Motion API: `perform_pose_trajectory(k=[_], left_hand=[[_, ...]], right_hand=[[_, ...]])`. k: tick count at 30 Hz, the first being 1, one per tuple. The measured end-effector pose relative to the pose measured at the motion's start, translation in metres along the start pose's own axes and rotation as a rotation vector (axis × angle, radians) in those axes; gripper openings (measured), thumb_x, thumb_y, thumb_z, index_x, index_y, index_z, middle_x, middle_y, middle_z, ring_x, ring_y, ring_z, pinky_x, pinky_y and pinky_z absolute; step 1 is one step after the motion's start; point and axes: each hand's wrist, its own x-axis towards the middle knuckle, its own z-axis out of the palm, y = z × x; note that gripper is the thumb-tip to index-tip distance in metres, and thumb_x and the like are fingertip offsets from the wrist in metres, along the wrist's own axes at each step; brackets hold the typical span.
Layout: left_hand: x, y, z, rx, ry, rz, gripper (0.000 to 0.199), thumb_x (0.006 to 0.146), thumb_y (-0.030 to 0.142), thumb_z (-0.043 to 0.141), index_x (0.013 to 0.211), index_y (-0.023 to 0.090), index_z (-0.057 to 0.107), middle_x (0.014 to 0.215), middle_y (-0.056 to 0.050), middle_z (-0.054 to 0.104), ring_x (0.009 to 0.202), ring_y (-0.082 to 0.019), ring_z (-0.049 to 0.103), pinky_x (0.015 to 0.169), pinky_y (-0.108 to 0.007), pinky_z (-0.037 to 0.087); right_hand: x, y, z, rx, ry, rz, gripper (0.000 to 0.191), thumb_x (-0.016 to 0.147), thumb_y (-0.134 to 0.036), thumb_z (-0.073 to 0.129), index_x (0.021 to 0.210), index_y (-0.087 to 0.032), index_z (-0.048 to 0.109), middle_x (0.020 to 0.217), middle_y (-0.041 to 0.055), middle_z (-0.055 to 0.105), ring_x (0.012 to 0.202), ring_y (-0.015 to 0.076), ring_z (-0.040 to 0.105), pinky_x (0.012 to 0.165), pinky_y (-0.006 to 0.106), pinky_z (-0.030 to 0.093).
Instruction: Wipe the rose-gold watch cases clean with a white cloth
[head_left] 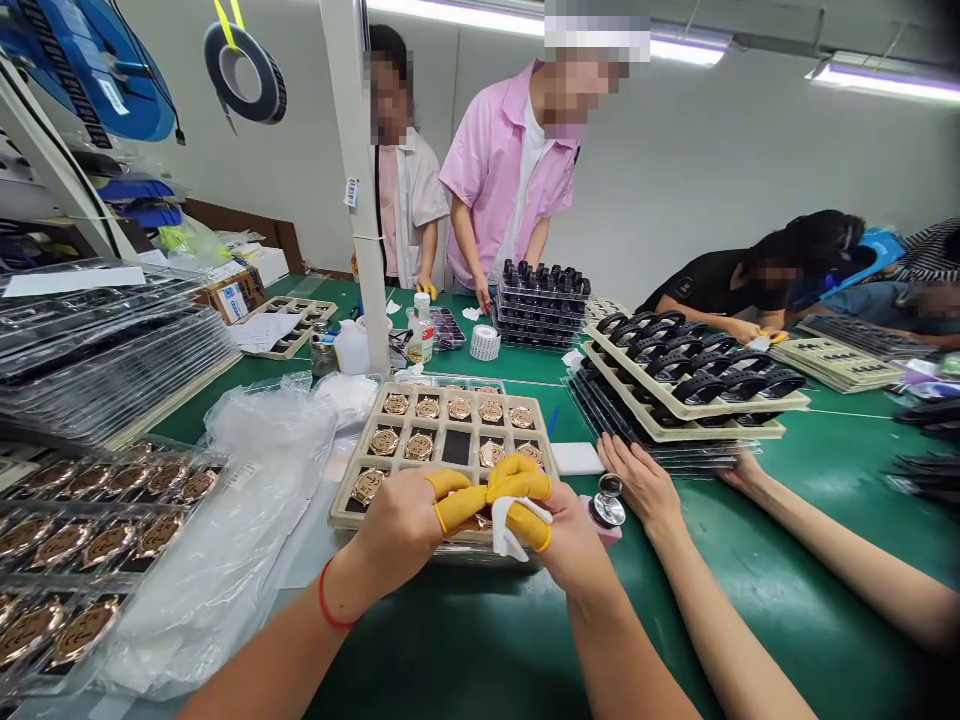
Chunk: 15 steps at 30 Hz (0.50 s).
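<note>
In the head view, my left hand (401, 525) and my right hand (566, 530) meet over the front of a beige compartment tray (349, 500). Yellow finger cots cover the fingertips of both. My left fingers are pinched together, and what they hold is mostly hidden. A folded white cloth (511, 528) is gripped in my right fingers. Round rose-gold watch cases (385, 441) fill many of the tray's black-lined compartments; one in the second row (456, 447) shows only its lining. A bit of rose-gold shows beneath my fingertips, but I cannot tell whether it is held.
At right, another person's hands (641, 485) touch stacked trays of black watches (697, 370). A pink-based pump bottle (607, 505) and white block (577, 459) stand close by. Plastic bags (217, 540) and more case trays (97, 540) lie left. People work across the green table (847, 500).
</note>
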Motion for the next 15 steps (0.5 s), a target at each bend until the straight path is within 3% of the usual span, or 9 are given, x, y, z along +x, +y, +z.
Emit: perform_pose_trajectory(k=[2,5,10,15], left_hand=[[-0.001,0.000,-0.001,-0.018,-0.008,-0.012,0.027,0.097,0.030,0.043,0.094,0.015,0.065,0.082,-0.008,0.068,0.071,-0.016,0.060,0.058,-0.025,0.048],[-0.002,-0.001,-0.001,-0.005,-0.029,-0.015,0.022,0.096,0.027,0.048,0.095,0.015,0.066,0.087,-0.009,0.067,0.072,-0.017,0.057,0.058,-0.027,0.048],[-0.003,-0.001,-0.003,0.108,-0.085,-0.021,0.021,0.095,0.023,0.049,0.099,0.020,0.069,0.081,-0.006,0.064,0.071,-0.016,0.056,0.060,-0.025,0.048],[-0.002,0.002,-0.008,0.112,-0.164,-0.055,0.021,0.094,0.022,0.048,0.103,0.024,0.068,0.084,-0.005,0.063,0.076,-0.016,0.057,0.064,-0.026,0.048]], right_hand=[[-0.005,-0.023,0.015,0.224,-0.180,0.056,0.017,0.083,-0.047,0.061,0.084,-0.033,0.069,0.087,0.0045,0.068,0.083,0.0220,0.066,0.075,0.037,0.058],[-0.007,-0.036,0.024,0.449,-0.304,0.151,0.010,0.080,-0.035,0.067,0.089,-0.032,0.067,0.096,0.0053,0.064,0.091,0.0230,0.063,0.084,0.037,0.055],[-0.007,-0.033,0.026,0.310,-0.229,0.191,0.019,0.075,-0.031,0.072,0.092,-0.026,0.066,0.094,0.0039,0.065,0.090,0.0224,0.062,0.080,0.033,0.053],[-0.011,-0.033,0.032,0.285,-0.129,0.017,0.011,0.079,-0.034,0.069,0.083,-0.024,0.069,0.085,0.0031,0.067,0.078,0.0194,0.063,0.070,0.027,0.053]])
